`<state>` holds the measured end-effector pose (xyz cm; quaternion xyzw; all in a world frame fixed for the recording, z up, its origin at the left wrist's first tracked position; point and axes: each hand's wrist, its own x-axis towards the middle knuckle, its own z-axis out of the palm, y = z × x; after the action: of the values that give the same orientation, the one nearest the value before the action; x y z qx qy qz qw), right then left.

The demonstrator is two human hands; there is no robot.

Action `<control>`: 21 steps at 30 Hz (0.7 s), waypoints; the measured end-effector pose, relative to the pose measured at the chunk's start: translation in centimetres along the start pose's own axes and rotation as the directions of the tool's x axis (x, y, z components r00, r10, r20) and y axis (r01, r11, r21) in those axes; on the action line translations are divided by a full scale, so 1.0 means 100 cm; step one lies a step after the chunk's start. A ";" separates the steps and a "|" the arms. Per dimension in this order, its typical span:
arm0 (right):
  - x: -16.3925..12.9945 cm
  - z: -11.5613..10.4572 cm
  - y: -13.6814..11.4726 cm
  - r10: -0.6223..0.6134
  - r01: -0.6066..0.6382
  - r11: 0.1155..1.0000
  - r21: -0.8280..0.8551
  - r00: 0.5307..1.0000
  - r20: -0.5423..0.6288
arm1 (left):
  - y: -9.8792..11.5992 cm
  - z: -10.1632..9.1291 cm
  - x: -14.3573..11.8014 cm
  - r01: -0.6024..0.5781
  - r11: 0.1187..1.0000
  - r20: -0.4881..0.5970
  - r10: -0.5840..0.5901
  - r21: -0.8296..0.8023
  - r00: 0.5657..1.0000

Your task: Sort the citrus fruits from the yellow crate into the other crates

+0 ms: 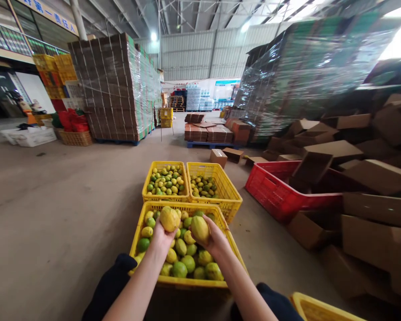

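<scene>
Yellow, lumpy lemon [169, 219] held in half-curled left grip [161, 238], smoother greenish-yellow lemon [199, 228] held in half-curled right grip [215, 236]

Both bare forearms, the left [138, 281] and the right [241, 281], are reaching forward from the bottom of the view, slanting inward so that the hands are coming nearer each other than the arms are lower down. The left hand [161, 236] is cupping from below, its wrist running nearly in line with the forearm. The right hand [215, 234] is curving inward from its own side, gripping too, with its fingers partly hidden. The two hands are standing about level, apart from each other. Dark clothing [110, 285] is showing outside each forearm, apparently covering the legs.
</scene>
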<state>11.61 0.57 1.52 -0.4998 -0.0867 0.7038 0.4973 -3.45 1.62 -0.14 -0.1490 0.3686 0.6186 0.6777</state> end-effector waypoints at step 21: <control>-0.003 0.000 -0.001 0.000 0.000 1.000 0.023 1.000 0.019 | -0.008 0.005 -0.007 0.021 0.999 0.125 -0.024 0.031 0.992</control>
<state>11.72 0.42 1.75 -0.4872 -0.0832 0.7096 0.5023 -2.56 1.24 0.49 -0.1040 0.3330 0.6135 0.7084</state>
